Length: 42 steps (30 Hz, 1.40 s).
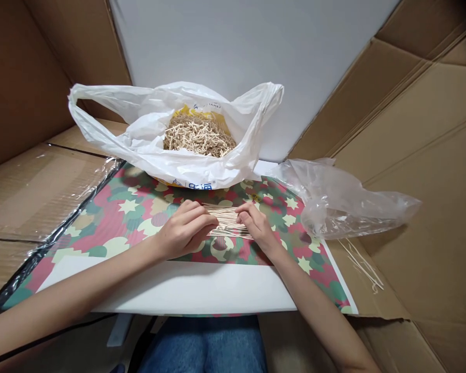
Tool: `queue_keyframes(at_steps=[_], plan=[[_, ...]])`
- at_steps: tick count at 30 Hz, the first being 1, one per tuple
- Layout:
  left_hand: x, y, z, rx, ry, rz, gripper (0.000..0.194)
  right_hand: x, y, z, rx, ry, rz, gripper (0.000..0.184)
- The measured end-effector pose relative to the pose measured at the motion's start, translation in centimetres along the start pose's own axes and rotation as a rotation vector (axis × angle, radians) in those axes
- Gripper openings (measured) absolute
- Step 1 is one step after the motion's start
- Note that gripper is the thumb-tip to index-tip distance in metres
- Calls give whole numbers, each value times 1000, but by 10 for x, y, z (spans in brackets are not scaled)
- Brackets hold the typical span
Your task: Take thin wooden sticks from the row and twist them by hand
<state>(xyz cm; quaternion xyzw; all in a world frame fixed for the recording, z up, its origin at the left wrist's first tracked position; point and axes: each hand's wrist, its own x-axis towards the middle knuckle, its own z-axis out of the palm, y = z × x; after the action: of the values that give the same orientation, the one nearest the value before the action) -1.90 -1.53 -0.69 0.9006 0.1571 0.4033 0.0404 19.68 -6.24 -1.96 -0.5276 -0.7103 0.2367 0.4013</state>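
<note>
Thin pale cords point(233, 213) lie side by side in a flat row on the camouflage-patterned sheet in front of me. My left hand point(188, 228) is over the row's left end, fingers curled and thumb and fingertips closed on a thin cord that shows a small loop or knot beside them. From the other side, my right hand point(256, 223) pinches at the right part of the row, its thumb and forefinger close together. The cord's exact path between the two hands is too fine to follow.
A white plastic bag point(140, 145) stands open behind the row, filled with many short pale twisted pieces point(200, 135). A crumpled clear plastic bag point(345, 207) lies at the right, with loose strands point(361, 264) nearby. Cardboard walls point(423, 134) rise at both sides.
</note>
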Motion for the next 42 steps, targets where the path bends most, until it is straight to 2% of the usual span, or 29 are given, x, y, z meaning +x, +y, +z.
queue_keyframes(at_steps=[3, 6, 9, 10, 11, 13, 14, 15, 16, 18, 20, 23, 25, 29, 32, 37, 42], plan=[[-1, 1, -6, 118, 47, 131, 10, 2, 1, 1, -124, 22, -18, 20], [4, 21, -29, 169, 111, 310, 13, 4, 2, 2, -193, 39, -66, 17], [17, 43, -55, 197, 124, 521, 11, 6, 5, 4, -215, 57, -87, 17], [24, 44, -61, 212, 160, 537, 11, 8, 5, 5, -219, 57, -92, 18], [34, 40, -65, 248, 191, 510, 11, 9, 6, 6, -222, 61, -97, 18], [57, 17, -68, 363, 260, 339, 15, 11, 9, 7, -230, 63, -104, 19], [69, 0, -68, 421, 308, 202, 13, 11, 10, 8, -237, 71, -106, 18], [80, -18, -69, 493, 246, 24, 13, 11, 11, 8, -246, 88, -108, 16], [89, -36, -69, 576, 165, -133, 23, 11, 13, 8, -259, 111, -113, 14], [96, -62, -71, 620, 122, -223, 36, 10, 16, 5, -293, 172, -131, 10], [91, -71, -72, 593, 68, -246, 30, 11, 18, 2, -339, 224, -177, 9], [70, -61, -65, 481, 22, -172, 22, 16, 18, -2, -430, 242, -270, 17], [55, -49, -50, 431, -15, -144, 22, 20, 17, -2, -464, 197, -293, 19], [29, -33, -12, 367, -105, -67, 23, 21, 14, 1, -510, 6, -282, 9], [17, -30, 6, 342, -185, 35, 22, 15, 11, 1, -635, -170, -281, 11], [10, -33, 11, 306, -301, 34, 19, 6, 3, -2, -703, -331, -270, 10], [10, -34, 12, 307, -268, 6, 20, 2, -1, 1, -726, -392, -319, 10]])
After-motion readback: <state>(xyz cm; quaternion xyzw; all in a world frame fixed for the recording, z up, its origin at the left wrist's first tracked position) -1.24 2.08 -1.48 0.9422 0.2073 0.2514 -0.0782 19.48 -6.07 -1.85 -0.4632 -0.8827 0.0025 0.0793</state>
